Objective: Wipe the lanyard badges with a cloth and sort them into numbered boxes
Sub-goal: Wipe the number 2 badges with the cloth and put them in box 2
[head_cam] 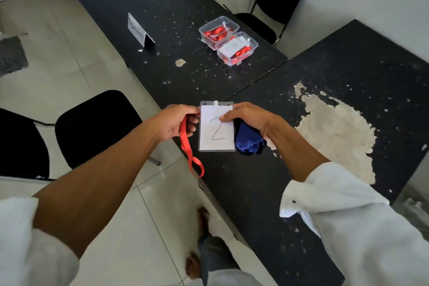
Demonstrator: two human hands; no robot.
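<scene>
I have the badge marked 2 over the near table edge, left hand pinching its side and red lanyard, right hand gripping the blue cloth, thumb on its face; the far boxes already hold badges, this one still unsorted.

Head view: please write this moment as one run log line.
left hand: grips red lanyard and badge marked 2 | right hand: pinches badge, holds blue cloth | clear boxes: untouched

We wore a white shirt, its left sleeve and right sleeve pushed up, a small dark button on the right cuff; grey trousers; feet bare.
</scene>
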